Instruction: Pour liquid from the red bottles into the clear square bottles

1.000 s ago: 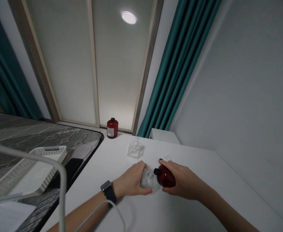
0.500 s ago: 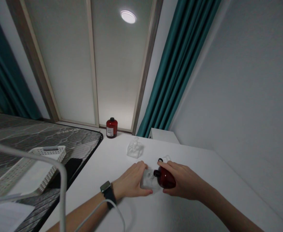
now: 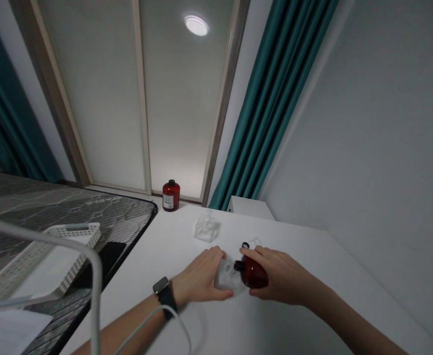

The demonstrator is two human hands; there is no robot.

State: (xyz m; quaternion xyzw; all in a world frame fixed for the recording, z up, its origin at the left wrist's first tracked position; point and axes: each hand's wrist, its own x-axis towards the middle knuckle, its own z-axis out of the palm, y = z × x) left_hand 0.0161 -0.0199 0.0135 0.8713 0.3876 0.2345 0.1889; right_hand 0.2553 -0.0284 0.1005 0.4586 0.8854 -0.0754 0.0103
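My left hand [image 3: 200, 278] grips a small clear glass bottle [image 3: 226, 276] that stands on the white table [image 3: 283, 315]. My right hand [image 3: 279, 276] holds a dark red bottle [image 3: 253, 272] tipped sideways, its black neck meeting the mouth of the clear bottle. A smartwatch sits on my left wrist. Just behind the red bottle lies a small black cap [image 3: 245, 244] beside a clear piece.
Another clear glass bottle [image 3: 207, 228] stands farther back on the table, and a second dark red bottle [image 3: 171, 195] stands by the window. A white perforated basket [image 3: 46, 256] lies on the dark mattress at left. A white tube crosses the lower left.
Almost nothing differs; both hands and the two bottles have shifted only slightly, with the red bottle's neck held against the clear bottle.
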